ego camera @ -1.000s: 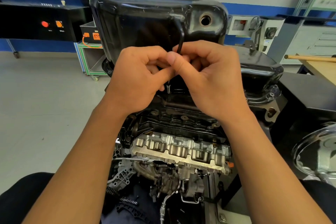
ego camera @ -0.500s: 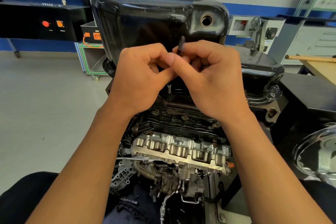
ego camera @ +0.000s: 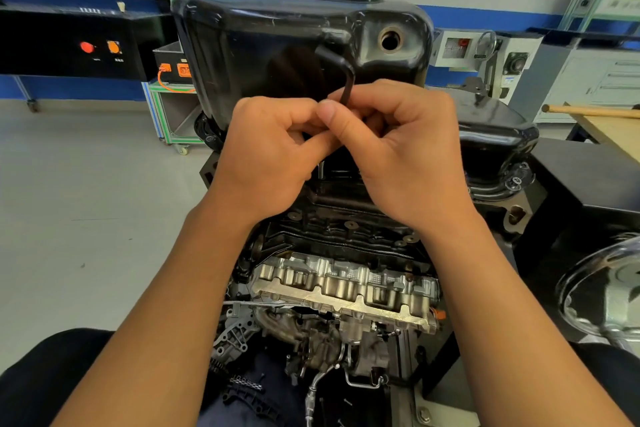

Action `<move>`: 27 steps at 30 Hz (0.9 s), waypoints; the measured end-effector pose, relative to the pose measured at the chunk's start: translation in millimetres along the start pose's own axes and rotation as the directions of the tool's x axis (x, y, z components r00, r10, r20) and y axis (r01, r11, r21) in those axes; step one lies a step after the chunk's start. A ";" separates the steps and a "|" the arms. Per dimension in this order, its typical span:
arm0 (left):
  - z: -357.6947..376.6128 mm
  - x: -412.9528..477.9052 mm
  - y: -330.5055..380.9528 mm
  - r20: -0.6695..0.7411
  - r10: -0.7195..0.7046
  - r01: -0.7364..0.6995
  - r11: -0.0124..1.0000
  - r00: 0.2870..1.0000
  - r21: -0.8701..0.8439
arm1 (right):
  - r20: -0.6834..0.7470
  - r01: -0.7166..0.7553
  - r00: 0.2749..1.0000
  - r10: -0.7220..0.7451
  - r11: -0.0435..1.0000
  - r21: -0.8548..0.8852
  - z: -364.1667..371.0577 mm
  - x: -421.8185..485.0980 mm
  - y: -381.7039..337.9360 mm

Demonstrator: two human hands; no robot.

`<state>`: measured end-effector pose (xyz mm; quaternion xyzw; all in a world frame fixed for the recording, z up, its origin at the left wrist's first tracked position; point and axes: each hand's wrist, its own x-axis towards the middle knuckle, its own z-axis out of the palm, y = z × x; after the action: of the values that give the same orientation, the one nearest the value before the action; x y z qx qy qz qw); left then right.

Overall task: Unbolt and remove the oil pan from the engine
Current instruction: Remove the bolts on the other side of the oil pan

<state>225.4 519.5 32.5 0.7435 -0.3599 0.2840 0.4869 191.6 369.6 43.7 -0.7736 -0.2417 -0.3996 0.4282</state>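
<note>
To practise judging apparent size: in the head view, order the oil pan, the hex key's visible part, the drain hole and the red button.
1. oil pan
2. hex key
3. drain hole
4. red button, farther back, so its real size is unsure.

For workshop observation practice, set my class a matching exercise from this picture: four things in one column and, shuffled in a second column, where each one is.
Things
1. black L-shaped hex key
2. glossy black metal oil pan
3. silver ribbed metal casting
4. round red button

Places
a. on the black panel, far left
b. pinched between the left hand and right hand
c. below the hands
d. behind the hands, with an open round hole at its upper right

Pairs: 1-b, 2-d, 3-c, 4-a
</note>
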 end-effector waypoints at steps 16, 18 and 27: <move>-3.6 1.5 -3.8 0.000 0.032 -0.032 0.999 0.999 0.030 | 0.058 -0.022 0.998 0.022 1.000 -0.003 3.8 -0.5 -1.3; 1.1 -0.1 -3.5 -0.054 0.033 -0.030 0.998 0.998 0.055 | 0.028 -0.030 0.999 0.030 0.999 0.014 4.8 -1.2 0.2; -19.0 2.3 -3.1 0.280 -0.256 0.110 0.888 0.925 0.447 | 0.119 -0.061 0.990 0.072 0.994 -0.090 2.7 0.4 -4.9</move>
<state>227.8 537.4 39.6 0.8990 -0.2935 0.1783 0.2717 189.4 374.4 45.5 -0.8220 -0.2238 -0.3473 0.3919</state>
